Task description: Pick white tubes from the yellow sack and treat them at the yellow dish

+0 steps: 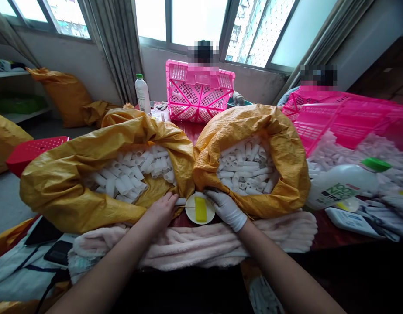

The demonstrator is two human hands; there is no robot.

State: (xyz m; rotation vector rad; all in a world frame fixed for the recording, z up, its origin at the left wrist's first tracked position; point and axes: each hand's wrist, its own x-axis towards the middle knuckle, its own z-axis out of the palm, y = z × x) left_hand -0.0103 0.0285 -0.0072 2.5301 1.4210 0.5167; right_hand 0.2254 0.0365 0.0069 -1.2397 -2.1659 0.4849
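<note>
My left hand (163, 210), bare, is closed on a short white tube (180, 201) at the front edge of the left sack. A thin stick (189, 206) reaches from these fingers over a small white dish (190, 216). On the dish lies a yellow rectangular piece (200, 210). My right hand (226, 210) wears a white glove and rests beside the dish, fingers stretched along its right side against the right sack. Nothing shows in that hand, though its fingertips are partly dark. White tubes fill both the left yellow sack (67, 174) and the right yellow sack (291, 161).
A pink fleecy cloth (201, 248) lies along the table front. Pink baskets (201, 93) stand behind, with two people partly visible beyond. To the right are a tipped white bottle (339, 183), a white box (352, 221) and a tube heap (371, 152). Another bottle (142, 93) stands upright behind.
</note>
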